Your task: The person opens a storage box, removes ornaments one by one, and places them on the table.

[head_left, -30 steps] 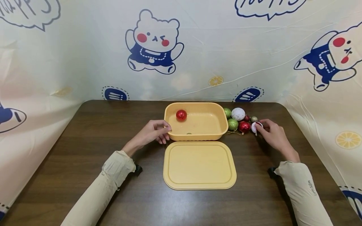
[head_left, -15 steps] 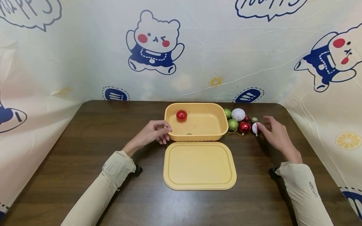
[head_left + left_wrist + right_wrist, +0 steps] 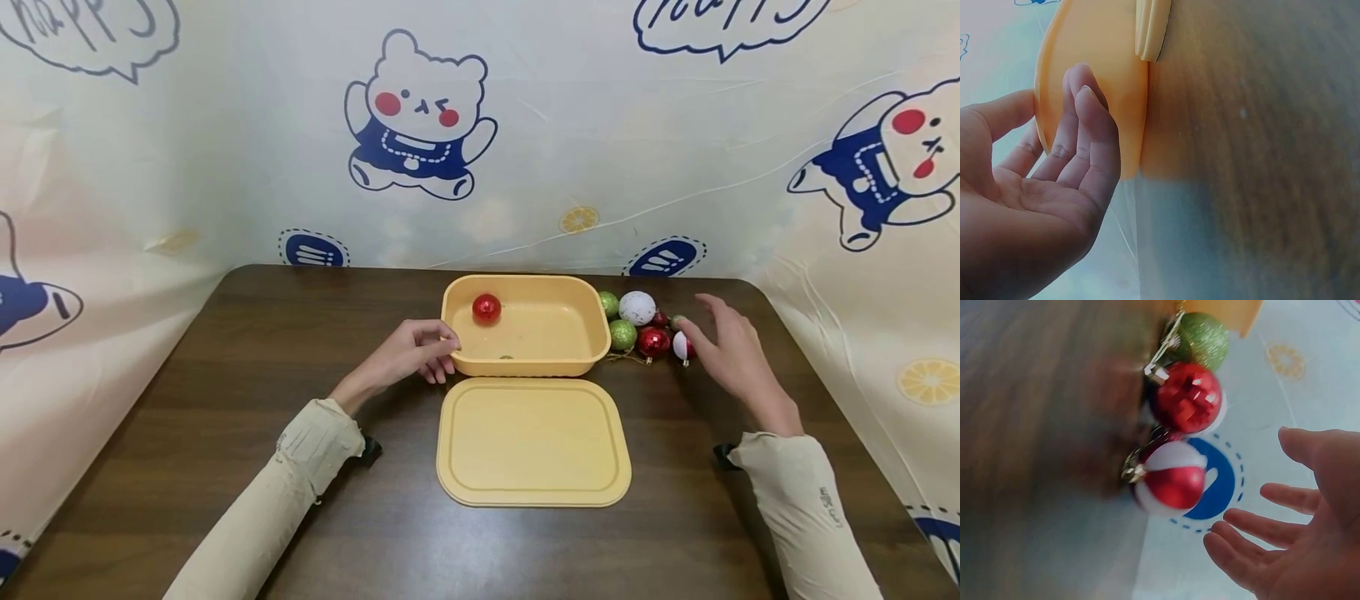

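Observation:
My left hand holds the near left corner of a yellow plastic food container, thumb at the rim and several fingers curled outside its wall. Inside the container lies one shiny red Christmas bauble. To the right of it is a cluster of baubles: a white speckled one, a glittery green one, a faceted red one and a red-and-white striped one. Beside the striped bauble hovers my right hand, thumb and fingers spread, nothing in it; the right wrist view shows a gap between.
A flat yellow lid lies on the dark wooden table in front of the container. A printed cloth hangs behind the table's far edge and along both sides. A small olive bauble is partly hidden by my right thumb.
My right hand has let go of the striped bauble, drawn back slightly right and spread its fingers. The left hand stays at the container. The head view has shifted a little.

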`<state>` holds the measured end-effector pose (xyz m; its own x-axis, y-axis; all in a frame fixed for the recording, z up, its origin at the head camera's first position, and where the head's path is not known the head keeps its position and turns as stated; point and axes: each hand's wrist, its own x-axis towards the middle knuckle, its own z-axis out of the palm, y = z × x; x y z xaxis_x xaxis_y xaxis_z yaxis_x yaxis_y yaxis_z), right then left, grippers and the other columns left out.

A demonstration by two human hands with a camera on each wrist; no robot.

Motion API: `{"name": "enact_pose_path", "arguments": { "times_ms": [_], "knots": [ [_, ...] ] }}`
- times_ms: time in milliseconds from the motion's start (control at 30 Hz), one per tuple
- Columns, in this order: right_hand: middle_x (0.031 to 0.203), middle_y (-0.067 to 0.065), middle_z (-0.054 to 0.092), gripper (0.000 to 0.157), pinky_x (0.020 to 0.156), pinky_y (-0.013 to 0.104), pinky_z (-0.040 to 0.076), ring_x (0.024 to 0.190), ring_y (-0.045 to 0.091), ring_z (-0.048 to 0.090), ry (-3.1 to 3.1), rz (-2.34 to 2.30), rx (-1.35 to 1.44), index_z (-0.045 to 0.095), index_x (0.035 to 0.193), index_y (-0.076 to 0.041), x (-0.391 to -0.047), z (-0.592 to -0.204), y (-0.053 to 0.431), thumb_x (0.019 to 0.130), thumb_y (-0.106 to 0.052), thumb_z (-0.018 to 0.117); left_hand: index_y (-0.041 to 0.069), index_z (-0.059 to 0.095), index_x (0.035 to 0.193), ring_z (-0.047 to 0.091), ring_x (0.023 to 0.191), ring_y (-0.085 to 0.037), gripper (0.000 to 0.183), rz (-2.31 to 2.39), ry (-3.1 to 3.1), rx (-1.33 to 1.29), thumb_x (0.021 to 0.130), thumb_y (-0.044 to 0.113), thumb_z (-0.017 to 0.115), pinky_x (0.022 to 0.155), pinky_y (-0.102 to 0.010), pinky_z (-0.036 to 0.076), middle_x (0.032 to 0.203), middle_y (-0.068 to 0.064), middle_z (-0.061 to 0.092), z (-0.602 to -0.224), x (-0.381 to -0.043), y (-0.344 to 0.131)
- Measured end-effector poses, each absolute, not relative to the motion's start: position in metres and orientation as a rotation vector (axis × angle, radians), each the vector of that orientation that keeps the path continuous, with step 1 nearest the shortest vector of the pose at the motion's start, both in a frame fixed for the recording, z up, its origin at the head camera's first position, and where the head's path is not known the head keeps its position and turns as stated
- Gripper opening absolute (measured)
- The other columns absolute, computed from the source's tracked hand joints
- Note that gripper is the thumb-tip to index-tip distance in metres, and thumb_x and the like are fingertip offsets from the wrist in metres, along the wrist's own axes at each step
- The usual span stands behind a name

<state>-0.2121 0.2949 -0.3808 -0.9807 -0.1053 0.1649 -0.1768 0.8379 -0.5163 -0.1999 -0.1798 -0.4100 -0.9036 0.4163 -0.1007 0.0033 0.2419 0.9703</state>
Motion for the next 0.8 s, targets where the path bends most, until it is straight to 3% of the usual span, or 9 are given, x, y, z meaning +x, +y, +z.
{"name": "enact_pose_path", "arguments": {
  "times_ms": [300,500,800],
  "knots": [
    [0.143,0.031,0.045,0.056,0.111,0.065,0.025,0.134,0.050,0.035,-2.770,0.826,0.373,0.045,0.142,0.004,-0.218,-0.365,0.252,0.102,-0.033,0.057,-0.006,0.063,0.112,0.066,0.061,-0.025,0.029,1.710,2.179,0.382,0.100,0.020,0.062,0.056,-0.038,0.058,0.082,-0.026,0.068,-0.411,-0.200,-0.179],
    [0.137,0.029,0.051,0.046,0.108,0.063,0.031,0.131,0.047,0.039,-2.687,0.812,0.526,0.051,0.137,0.004,-0.224,-0.358,0.211,0.100,-0.023,0.061,-0.006,0.062,0.112,0.066,0.060,-0.024,0.029,1.712,2.180,0.380,0.100,0.020,0.062,0.055,-0.039,0.058,0.082,-0.026,0.068,-0.410,-0.200,-0.178],
    [0.141,0.023,0.050,0.048,0.114,0.056,0.029,0.136,0.041,0.036,-2.710,0.832,0.736,0.051,0.138,0.002,-0.233,-0.359,0.148,0.102,-0.028,0.059,-0.004,0.063,0.110,0.066,0.060,-0.024,0.026,1.712,2.174,0.381,0.100,0.020,0.062,0.055,-0.039,0.058,0.082,-0.027,0.068,-0.410,-0.200,-0.179]
  ]
}}
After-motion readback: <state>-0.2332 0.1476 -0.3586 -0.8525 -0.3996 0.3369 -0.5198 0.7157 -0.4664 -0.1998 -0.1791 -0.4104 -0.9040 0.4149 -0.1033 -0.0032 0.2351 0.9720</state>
